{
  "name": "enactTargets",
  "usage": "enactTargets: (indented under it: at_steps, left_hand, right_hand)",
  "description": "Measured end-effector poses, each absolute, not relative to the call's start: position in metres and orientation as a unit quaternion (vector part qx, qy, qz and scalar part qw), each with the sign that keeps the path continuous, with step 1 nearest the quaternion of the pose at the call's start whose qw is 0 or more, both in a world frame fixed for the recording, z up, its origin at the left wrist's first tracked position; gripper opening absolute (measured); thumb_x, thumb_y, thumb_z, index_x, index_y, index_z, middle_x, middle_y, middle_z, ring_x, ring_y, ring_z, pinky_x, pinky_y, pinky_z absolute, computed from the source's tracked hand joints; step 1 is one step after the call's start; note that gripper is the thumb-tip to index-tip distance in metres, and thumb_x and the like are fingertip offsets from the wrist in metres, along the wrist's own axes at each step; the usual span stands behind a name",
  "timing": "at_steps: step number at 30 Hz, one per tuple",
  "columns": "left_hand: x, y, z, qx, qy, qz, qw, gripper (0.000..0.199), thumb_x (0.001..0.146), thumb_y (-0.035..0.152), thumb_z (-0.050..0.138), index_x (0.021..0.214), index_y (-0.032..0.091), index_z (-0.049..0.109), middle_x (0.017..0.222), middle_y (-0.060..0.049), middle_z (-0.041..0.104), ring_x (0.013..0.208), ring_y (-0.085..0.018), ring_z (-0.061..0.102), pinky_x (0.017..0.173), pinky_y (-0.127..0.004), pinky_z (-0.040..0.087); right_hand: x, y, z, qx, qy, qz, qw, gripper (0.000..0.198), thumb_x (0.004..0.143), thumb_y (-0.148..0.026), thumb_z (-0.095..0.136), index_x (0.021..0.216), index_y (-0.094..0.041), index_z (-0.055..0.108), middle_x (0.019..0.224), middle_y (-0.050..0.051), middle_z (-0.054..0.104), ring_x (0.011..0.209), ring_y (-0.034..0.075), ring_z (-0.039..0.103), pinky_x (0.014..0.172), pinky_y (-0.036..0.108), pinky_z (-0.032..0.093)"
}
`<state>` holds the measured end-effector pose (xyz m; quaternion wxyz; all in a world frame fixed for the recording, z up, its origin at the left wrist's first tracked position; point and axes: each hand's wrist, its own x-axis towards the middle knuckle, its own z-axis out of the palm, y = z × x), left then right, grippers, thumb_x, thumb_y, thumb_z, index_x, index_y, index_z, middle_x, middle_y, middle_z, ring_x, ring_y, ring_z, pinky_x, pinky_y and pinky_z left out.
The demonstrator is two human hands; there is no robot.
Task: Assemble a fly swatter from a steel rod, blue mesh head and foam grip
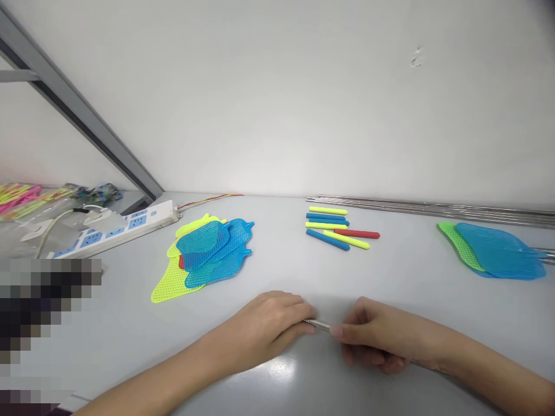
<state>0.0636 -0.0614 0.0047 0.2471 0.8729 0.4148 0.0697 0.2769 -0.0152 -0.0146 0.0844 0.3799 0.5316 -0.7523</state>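
Over the front of the table, a thin metal rod [319, 325] spans the gap between my two hands. My left hand [277, 318] closes its thumb and fingers on the rod's left end, hiding the tip. A short way to the right, my right hand [373, 335] pinches the rod between thumb and forefinger, its other fingers curled below. Part of the rod seems to run on under my right forearm. Beyond my left hand lies a pile of mesh fly swatter heads, with a blue head [202, 242] on top and a yellow head [173, 280] beneath.
Plastic handle sleeves, among them a red sleeve [358, 234], lie mid-table. Long metal rods [411, 207] line the wall. At right rest wrapped swatters with a blue head [498, 251]. A white power strip [130, 228] with cables stands at left, near a metal frame post [87, 104].
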Motion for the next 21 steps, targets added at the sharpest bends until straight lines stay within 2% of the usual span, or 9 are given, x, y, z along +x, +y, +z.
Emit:
enactTargets:
  at_steps: [7,21]
  left_hand:
    - [0.0629,-0.0576,0.0006,0.871,0.417,0.083,0.245,0.023,0.091,0.03,0.03,0.098,0.02,0.049,0.082,-0.001,0.057,0.075,-0.013,0.051,0.069,-0.023,0.036]
    - [0.0613,-0.0555,-0.0034,0.854,0.434,0.125,0.256,0.021,0.089,0.033,0.035,0.091,0.02,0.051,0.079,0.0,0.057,0.074,-0.012,0.051,0.068,-0.023,0.037]
  right_hand:
    - [0.2766,-0.0132,-0.0104,0.368,0.512,-0.772,0.077,0.043,0.074,-0.053,0.048,0.064,-0.012,0.059,0.043,-0.005,0.039,0.031,0.003,0.029,0.029,0.016,0.018]
    - [0.2786,-0.0098,-0.0114,0.359,0.506,-0.78,0.078,0.043,0.073,-0.054,0.049,0.071,-0.012,0.058,0.044,-0.005,0.042,0.032,0.003,0.034,0.028,0.015,0.021]
